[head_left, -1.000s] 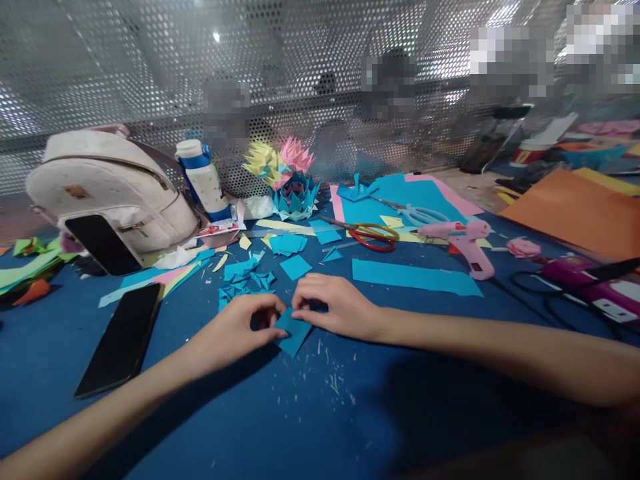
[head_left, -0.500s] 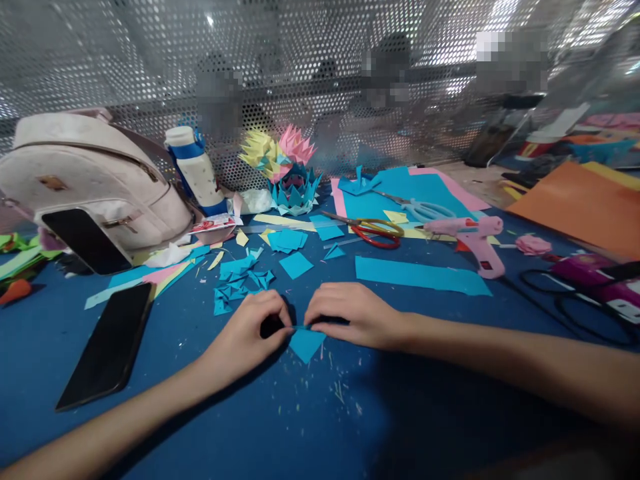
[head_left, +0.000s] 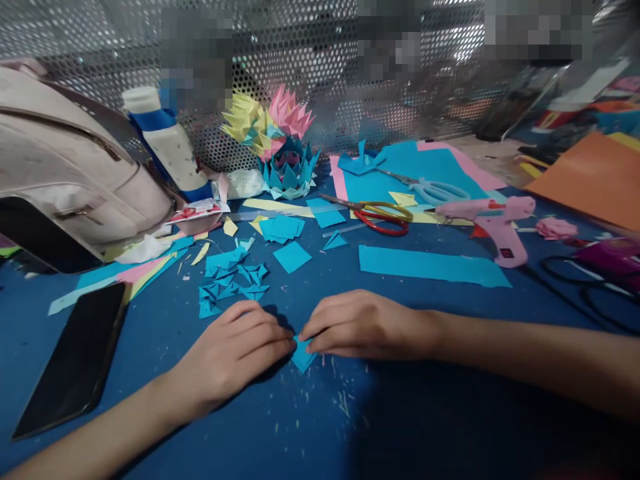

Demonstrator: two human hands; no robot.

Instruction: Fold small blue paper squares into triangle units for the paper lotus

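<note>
"How does the left hand [head_left: 233,353] look?"
"Bare, with slender fingers [head_left: 257,337]."
"And the right hand [head_left: 365,327]?"
"Bare too, its back gently rounded."
"The forearms [head_left: 520,357]?"
"Long, slim, smooth, uncovered as far as they show."

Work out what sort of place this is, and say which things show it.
Probably a craft table: a pink glue gun, red-and-yellow-handled scissors and spiky folded-paper flowers are all in view.

I've got my two hands [head_left: 240,350] lower middle, two phones [head_left: 75,360] left, two scissors [head_left: 358,207] and one glue gun [head_left: 500,212] mid-right, three spiky paper flowers [head_left: 291,117] upper middle, one backpack [head_left: 75,153] plus one bottle [head_left: 173,153] upper left.
</note>
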